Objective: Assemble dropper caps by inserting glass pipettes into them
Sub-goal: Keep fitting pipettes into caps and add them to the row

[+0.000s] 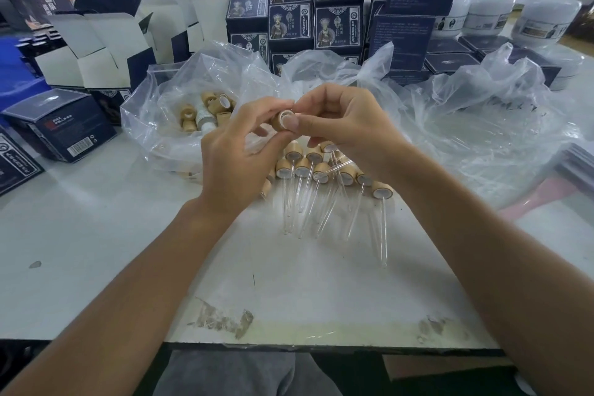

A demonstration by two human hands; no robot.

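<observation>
Two hands meet above the tabletop (96, 235): the left hand (238, 151) grips a bamboo dropper cap (281, 119), the right hand (340, 120) pinches at its opening, perhaps on a pipette. Below lie assembled droppers (321, 177); loose caps (205, 112) fill a plastic bag (167, 87).

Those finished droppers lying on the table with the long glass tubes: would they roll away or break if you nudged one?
The finished droppers probably roll only in an arc, since the wide wooden cap outsizes the thin tube. The clear glass pipettes look slender, so likely fragile under sideways pressure. They seem light; the white table looks smooth, so a nudge may slide them.
</observation>
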